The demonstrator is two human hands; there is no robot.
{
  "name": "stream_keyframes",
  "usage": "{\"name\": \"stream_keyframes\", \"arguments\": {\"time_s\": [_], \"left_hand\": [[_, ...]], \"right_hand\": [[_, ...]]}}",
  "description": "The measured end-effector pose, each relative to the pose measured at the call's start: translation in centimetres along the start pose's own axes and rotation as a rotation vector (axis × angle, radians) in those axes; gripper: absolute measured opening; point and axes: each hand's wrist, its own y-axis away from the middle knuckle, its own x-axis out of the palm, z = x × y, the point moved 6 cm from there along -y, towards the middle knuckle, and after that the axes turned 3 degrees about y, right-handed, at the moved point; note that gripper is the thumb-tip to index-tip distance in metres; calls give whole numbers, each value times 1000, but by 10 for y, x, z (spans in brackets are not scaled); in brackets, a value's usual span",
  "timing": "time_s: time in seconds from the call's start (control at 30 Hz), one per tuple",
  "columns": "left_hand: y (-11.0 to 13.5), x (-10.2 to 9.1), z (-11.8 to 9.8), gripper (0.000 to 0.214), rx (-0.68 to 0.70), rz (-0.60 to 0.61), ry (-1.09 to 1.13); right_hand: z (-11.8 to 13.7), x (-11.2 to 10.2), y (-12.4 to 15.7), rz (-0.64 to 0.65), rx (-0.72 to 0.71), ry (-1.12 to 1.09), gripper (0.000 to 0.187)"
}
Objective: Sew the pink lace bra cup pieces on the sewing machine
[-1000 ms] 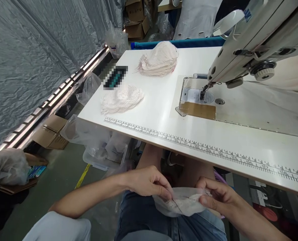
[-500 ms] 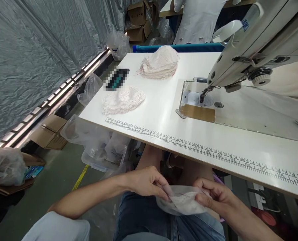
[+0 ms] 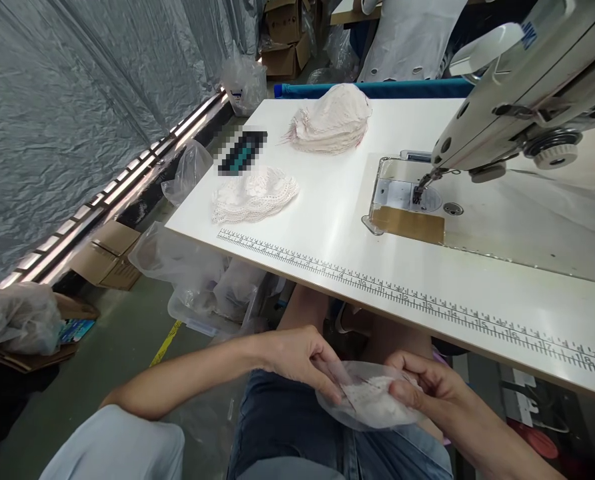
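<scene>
Over my lap, below the table edge, both hands pinch a thin whitish fabric piece (image 3: pixel 370 408) with a dark thread line across it. My left hand (image 3: pixel 300 357) grips its left edge with closed fingers. My right hand (image 3: pixel 425 387) grips its right edge, thumb on top. On the white sewing table (image 3: pixel 327 227) lie a small heap of white lace pieces (image 3: pixel 254 195) and, farther back, a taller stack of pinkish fabric pieces (image 3: pixel 331 120).
A white sewing machine (image 3: pixel 522 87) stands at the table's right, its needle (image 3: pixel 418 193) over the metal plate. A printed ruler (image 3: pixel 402 293) runs along the front edge. Plastic bags (image 3: pixel 187 267) and cardboard boxes (image 3: pixel 105 253) crowd the floor at left beside a plastic-sheet wall.
My view has shifted slightly, so the table sits a little more to the right. My hands have kept their grip and drawn the fabric piece a bit closer together.
</scene>
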Motion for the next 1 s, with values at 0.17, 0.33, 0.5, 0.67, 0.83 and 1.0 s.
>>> {"name": "stream_keyframes", "arguments": {"time_s": [0.17,0.33,0.5,0.67,0.83,1.0], "left_hand": [[-3,-2,5,48,-1,-6,-10],[-2,-4,6,51,20,37,-18],[-1,-4,10,60,32,52,-8],[1,-2,7,65,38,58,3],[0,0,4,59,-11,-68,-57],[-3,0,4,48,-16,-175,-72]], "right_hand": [[-2,0,0,4,-21,-51,26],[-6,-1,-2,34,-10,-35,25],[-5,0,-2,-4,18,0,30],[-2,3,-1,-73,8,48,35],[2,11,-5,-30,-25,159,33],[6,13,-3,-37,-65,270,32]]}}
